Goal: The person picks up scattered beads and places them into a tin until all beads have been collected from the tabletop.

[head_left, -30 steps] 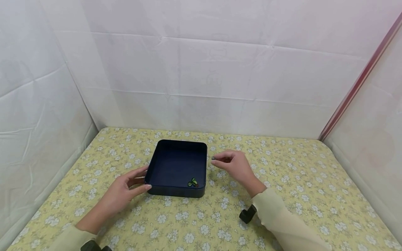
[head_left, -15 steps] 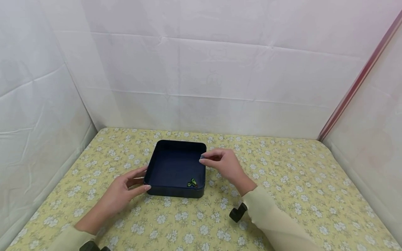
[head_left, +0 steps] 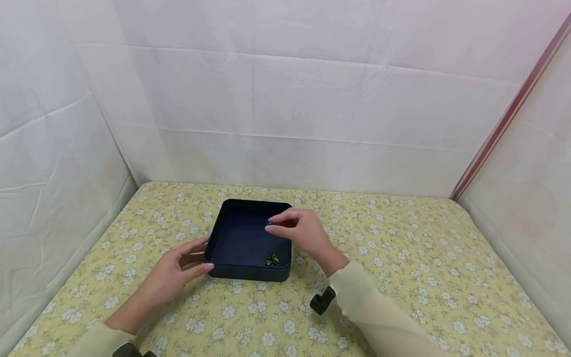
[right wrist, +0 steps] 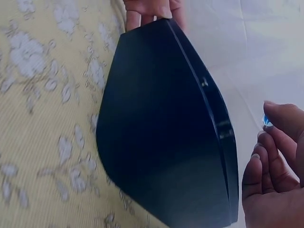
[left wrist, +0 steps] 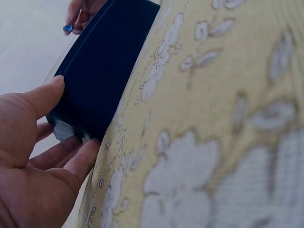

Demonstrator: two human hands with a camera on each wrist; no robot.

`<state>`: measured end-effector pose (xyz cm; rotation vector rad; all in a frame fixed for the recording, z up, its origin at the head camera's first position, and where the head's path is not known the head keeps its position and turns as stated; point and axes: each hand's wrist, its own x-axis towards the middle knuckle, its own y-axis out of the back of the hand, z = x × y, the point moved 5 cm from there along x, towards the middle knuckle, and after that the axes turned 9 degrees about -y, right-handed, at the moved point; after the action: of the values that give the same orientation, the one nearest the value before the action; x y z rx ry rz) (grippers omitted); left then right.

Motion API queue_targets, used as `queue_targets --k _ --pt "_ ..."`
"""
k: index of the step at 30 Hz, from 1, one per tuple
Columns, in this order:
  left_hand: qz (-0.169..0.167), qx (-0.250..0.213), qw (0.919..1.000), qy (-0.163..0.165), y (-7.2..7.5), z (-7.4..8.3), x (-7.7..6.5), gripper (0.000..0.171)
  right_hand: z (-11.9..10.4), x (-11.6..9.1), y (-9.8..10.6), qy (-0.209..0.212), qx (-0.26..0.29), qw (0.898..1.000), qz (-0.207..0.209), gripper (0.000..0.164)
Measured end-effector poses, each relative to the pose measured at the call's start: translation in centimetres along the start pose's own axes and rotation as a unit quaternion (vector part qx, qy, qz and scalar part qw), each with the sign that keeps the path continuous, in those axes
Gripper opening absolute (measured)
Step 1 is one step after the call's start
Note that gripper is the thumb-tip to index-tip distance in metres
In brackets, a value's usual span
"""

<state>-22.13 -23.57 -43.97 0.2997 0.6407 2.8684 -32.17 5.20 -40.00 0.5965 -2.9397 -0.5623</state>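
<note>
A dark blue square tray (head_left: 250, 272) with low walls sits on the table. My left hand (head_left: 171, 273) holds its near left corner, thumb at the front edge and fingers along the left side. Over the tray's right part, my right hand (head_left: 305, 232) pinches a small blue-and-white glass marble (right wrist: 267, 121) between thumb and fingertips; in the left wrist view the marble (left wrist: 68, 28) shows bright blue. Several small green, blue and reddish glassy pieces (head_left: 272, 260) lie together in the tray's near right corner.
A yellow cloth with white flowers (head_left: 401, 277) covers the table. White sheeting (head_left: 285, 99) hangs behind and at both sides, with a red strip (head_left: 508, 109) at the right corner. Black wrist mounts (head_left: 322, 300) sit at both sleeves.
My right hand has moved left with the marble, from beside the tray, across its right wall, to over its inside. My left hand has stayed on the tray's corner.
</note>
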Motion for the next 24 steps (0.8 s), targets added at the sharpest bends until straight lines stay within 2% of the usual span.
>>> queue_targets --k 9,18,24 --pt "-0.002 -0.002 1.0 0.002 0.0 0.0 0.0 0.074 -1.0 0.6 -1.3 0.004 0.005 1.0 -0.007 0.03" --pt "0.001 -0.001 1.0 0.005 0.0 0.0 0.0 0.074 -1.6 1.4 -2.5 -0.017 0.01 1.0 -0.013 0.027" --pt "0.002 0.0 1.0 0.0 -0.1 0.1 0.0 0.073 -1.8 1.7 -3.3 -0.033 0.033 0.999 -0.011 0.023"
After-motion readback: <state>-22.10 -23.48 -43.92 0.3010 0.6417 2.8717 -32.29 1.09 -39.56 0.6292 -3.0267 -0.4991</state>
